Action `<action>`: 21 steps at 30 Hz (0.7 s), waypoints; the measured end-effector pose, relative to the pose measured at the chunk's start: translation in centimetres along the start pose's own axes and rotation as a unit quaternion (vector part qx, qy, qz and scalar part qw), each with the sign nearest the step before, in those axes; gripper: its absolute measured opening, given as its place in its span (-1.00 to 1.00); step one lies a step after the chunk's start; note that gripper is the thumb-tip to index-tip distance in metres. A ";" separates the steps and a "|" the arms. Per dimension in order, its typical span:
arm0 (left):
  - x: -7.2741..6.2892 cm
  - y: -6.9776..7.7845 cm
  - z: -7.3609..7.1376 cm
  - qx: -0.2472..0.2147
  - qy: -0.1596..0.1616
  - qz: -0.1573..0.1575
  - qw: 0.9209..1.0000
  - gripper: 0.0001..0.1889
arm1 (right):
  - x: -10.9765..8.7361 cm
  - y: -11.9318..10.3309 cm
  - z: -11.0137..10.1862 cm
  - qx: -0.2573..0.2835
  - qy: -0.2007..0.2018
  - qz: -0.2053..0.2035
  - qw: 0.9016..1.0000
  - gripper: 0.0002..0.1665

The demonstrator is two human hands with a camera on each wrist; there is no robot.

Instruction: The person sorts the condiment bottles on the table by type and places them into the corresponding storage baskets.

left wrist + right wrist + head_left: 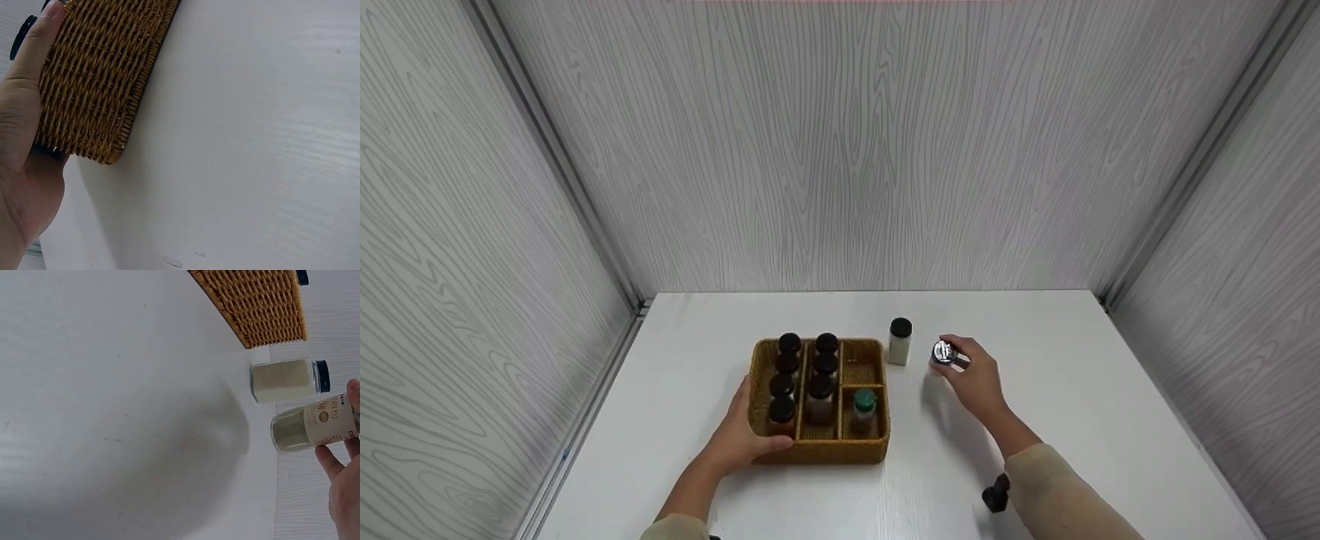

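A brown wicker basket (pixel 849 451) with compartments stands on the white table. My left hand (pixel 739 436) grips its near left corner, thumb across the front wall and fingers along the left side. Several black-capped jars (pixel 820 387) fill its left and middle sections. In the front right compartment stands a green-capped jar (pixel 864 401). My right hand (pixel 976 379) holds a glass spice jar (pixel 329 419) by its upper part, right of the basket; its silver lid (pixel 944 352) shows from above. The jar has a pale printed label and powder inside, and appears raised off the table.
A black-capped jar of pale powder (pixel 899 343) stands upright between the basket and my right hand. The basket's back right compartment (pixel 860 363) shows its woven floor. Grey wood-grain panels (pixel 840 150) enclose the table at the back and both sides.
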State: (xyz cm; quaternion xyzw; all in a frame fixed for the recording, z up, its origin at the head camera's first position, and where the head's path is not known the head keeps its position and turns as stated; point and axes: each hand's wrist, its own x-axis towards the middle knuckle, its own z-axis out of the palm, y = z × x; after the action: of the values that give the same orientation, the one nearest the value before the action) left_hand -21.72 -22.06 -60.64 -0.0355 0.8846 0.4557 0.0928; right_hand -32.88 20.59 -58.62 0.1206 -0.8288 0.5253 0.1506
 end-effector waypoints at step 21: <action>0.2 -0.2 0.0 -0.003 0.002 0.003 1.000 0.66 | 0.4 -2.6 2.1 0.033 -0.007 -0.008 0.999 -0.33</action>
State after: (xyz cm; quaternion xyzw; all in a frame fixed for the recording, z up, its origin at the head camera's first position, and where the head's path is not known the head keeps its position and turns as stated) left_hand -21.87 -22.19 -60.78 -0.0341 0.8836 0.4584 0.0892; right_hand -32.59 17.59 -57.17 0.1361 -0.8109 0.5504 0.1451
